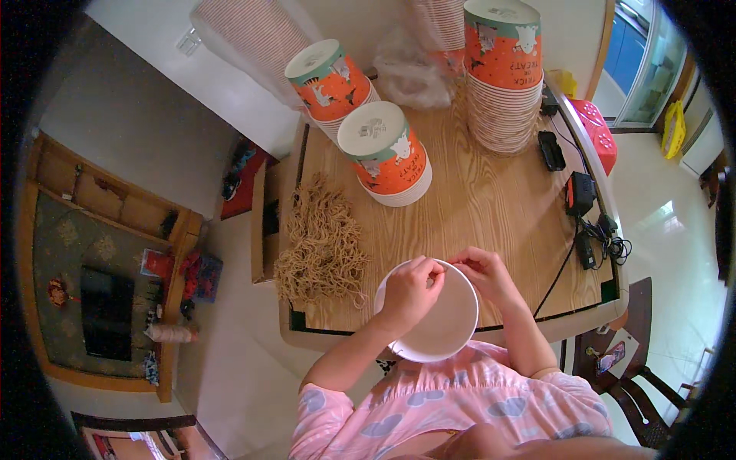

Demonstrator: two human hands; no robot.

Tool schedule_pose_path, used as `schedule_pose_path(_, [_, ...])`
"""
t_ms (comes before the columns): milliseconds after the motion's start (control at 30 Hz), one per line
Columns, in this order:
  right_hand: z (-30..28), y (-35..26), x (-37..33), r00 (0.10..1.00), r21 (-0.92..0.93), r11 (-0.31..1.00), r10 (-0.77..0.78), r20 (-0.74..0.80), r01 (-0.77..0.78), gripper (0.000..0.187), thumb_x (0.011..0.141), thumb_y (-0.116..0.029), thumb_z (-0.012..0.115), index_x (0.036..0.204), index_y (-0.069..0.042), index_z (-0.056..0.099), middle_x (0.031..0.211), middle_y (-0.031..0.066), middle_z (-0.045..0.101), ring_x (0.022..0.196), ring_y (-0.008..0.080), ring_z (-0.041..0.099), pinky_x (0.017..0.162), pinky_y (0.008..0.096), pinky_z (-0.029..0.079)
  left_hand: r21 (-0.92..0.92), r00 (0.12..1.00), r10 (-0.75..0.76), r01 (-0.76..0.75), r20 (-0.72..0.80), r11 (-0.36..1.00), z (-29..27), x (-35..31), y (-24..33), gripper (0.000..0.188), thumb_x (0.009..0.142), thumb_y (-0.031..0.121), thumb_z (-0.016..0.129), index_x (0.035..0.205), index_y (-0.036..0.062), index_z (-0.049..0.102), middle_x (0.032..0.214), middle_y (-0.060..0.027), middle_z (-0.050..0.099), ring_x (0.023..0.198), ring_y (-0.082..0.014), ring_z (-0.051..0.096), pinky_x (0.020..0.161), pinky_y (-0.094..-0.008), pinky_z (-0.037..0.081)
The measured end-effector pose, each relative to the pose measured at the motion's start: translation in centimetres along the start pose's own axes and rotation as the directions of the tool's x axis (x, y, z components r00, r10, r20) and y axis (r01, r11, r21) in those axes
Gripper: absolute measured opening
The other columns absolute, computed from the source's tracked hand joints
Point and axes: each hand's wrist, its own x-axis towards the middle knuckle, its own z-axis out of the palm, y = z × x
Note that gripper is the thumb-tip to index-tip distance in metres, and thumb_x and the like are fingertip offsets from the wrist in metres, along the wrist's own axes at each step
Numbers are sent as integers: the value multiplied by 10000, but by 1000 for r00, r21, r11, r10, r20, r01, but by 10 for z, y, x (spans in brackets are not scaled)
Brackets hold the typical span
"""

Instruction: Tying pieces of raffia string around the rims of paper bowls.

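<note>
A white-lined paper bucket (pixel 441 326) stands at the table's near edge, its open mouth toward me. Over its far rim my left hand (pixel 414 290) is closed in a pinch. Just to the right, at the same rim, the fingertips of my right hand (pixel 484 272) are pinched together. What lies between the fingers is too small to make out. A tangled heap of tan twine cords (pixel 322 249) lies left of the bucket. Beyond it, a short stack of upside-down orange and green paper buckets (pixel 387 161) stands on the wooden table (pixel 452 207).
More nested buckets stand at the back left (pixel 330 84), with a taller stack (pixel 502 84) at the back right. Clear plastic wrapping (pixel 410 73) lies between them. A black power adapter (pixel 580 193) with cables and a black tray (pixel 550 151) sit along the right edge.
</note>
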Motion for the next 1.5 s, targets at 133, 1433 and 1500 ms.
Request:
schedule_pose_path(133, [-1, 7, 6, 1000, 20, 1000, -18, 18, 18, 92, 871, -81, 576, 894, 4, 602, 785, 11, 597, 726, 68, 542, 642, 221, 463, -17, 999, -29, 29, 28, 999, 0, 0, 1, 88, 740, 76, 654, 797, 41, 597, 776, -90, 595, 701, -250, 606, 616, -345, 488])
schedule_pose_path(1433, [-22, -6, 37, 892, -213, 977, 102, 440, -7, 131, 861, -81, 578, 960, -6, 619, 867, 33, 621, 811, 129, 577, 734, 265, 471, 192, 983, 160, -141, -92, 971, -3, -11, -19, 152, 727, 172, 696, 819, 97, 601, 766, -68, 563, 725, -243, 595, 627, -359, 494])
schedule_pose_path(1500, [-13, -25, 35, 909, -429, 887, 24, 417, 173, 120, 849, -103, 598, 936, -24, 622, 867, 54, 626, 804, 142, 593, 714, 281, 475, 42, 997, 51, -49, -54, 998, -8, -10, -18, 156, 755, 184, 686, 840, 83, 602, 754, -60, 571, 691, -206, 588, 610, -336, 488])
